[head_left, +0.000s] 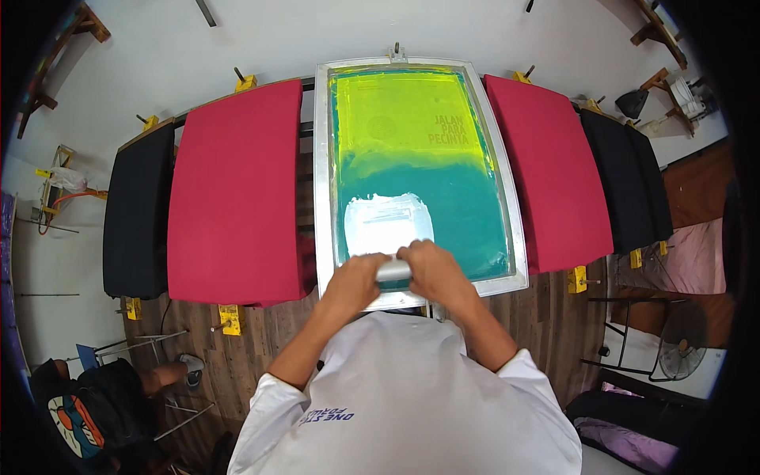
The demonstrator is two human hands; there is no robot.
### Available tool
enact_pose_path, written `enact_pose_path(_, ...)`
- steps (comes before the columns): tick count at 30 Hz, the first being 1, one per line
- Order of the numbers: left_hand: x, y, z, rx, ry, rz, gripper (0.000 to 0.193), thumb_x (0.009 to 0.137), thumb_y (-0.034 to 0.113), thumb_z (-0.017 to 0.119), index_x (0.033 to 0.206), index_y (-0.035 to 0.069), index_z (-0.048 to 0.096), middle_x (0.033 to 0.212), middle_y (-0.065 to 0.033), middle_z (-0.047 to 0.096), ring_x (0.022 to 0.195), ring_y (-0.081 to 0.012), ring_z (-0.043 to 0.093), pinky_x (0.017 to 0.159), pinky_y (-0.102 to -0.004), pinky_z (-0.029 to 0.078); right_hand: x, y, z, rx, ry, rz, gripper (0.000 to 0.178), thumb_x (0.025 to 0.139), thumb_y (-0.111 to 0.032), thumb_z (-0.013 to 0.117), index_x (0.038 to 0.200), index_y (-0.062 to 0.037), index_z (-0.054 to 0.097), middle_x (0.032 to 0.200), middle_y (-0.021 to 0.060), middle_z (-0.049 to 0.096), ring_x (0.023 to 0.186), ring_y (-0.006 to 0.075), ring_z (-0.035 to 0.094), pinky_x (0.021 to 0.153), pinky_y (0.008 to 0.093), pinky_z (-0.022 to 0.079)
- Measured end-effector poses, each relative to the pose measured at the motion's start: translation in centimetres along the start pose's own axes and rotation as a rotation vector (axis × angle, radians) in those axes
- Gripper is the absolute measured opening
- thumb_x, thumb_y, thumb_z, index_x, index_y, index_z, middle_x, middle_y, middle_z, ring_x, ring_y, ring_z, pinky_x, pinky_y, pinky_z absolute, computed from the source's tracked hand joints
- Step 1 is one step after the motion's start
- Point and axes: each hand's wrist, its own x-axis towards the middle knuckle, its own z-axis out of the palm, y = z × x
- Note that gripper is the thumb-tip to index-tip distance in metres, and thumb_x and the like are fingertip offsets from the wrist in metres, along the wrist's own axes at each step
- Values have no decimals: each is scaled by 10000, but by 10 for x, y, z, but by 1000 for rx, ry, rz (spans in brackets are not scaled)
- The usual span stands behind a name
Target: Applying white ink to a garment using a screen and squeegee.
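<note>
Gripping a squeegee (394, 272), apparently, left hand (354, 280) and right hand (432, 271) overlap a screen (323, 182) between red cloths (233, 198).

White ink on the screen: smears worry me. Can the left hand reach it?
Probably yes: the white ink lies uncovered just beyond the left hand, though that hand holds the squeegee handle.

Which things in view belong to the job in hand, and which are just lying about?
In the job:
- handle, held by the left hand and right hand
- framed screen
- white paint on it
- probably the red cloths either side

Apparently just about:
- fan, right
- pink cloth, right
- plastic bag, left wall
</note>
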Motion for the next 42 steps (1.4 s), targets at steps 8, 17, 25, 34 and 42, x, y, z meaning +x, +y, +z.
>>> enact_pose_path(8, 51, -36, -43, 118, 61, -45, 409, 712, -86, 587, 1084, 30, 709, 955, -274, 686, 923, -430, 669, 852, -465, 541, 82, 5, 0, -6, 6, -46, 206, 700, -6, 667, 907, -8, 672, 890, 213, 678, 859, 401, 668, 751, 485, 549)
enact_pose_path(17, -10, -16, -7, 57, 98, -89, 527, 702, -103, 597, 1211, 28, 623, 987, -268, 681, 919, -433, 666, 826, -462, 537, 31, -3, 17, -83, 36, -102, 297, 692, -5, 704, 986, -51, 695, 920, 139, 666, 895, 330, 649, 714, 445, 553)
enact_pose_path(25, -11, 9, 1, 34, -14, -95, 472, 727, -67, 594, 1193, 5, 619, 996, -253, 680, 903, -445, 657, 813, -498, 537, 17, 5, -12, -89, -107, -123, 310, 671, 34, 675, 956, -81, 722, 921, 116, 692, 893, 332, 663, 738, 454, 531)
enact_pose_path(34, 77, -23, -12, 89, 20, 84, 422, 718, -88, 598, 1108, 44, 695, 968, -240, 703, 926, -412, 676, 838, -472, 542, 51, 40, -15, -63, 30, 23, 255, 708, 7, 670, 960, -28, 689, 946, 207, 682, 899, 391, 668, 772, 484, 550)
enact_pose_path(42, 76, -40, -23, 101, -293, 191, 547, 635, -164, 608, 1130, 49, 701, 1063, -174, 718, 995, -366, 677, 901, -394, 529, 8, -11, 11, -6, 52, 191, 355, 699, -45, 699, 1026, 58, 606, 890, 261, 638, 808, 442, 646, 738, 504, 537)
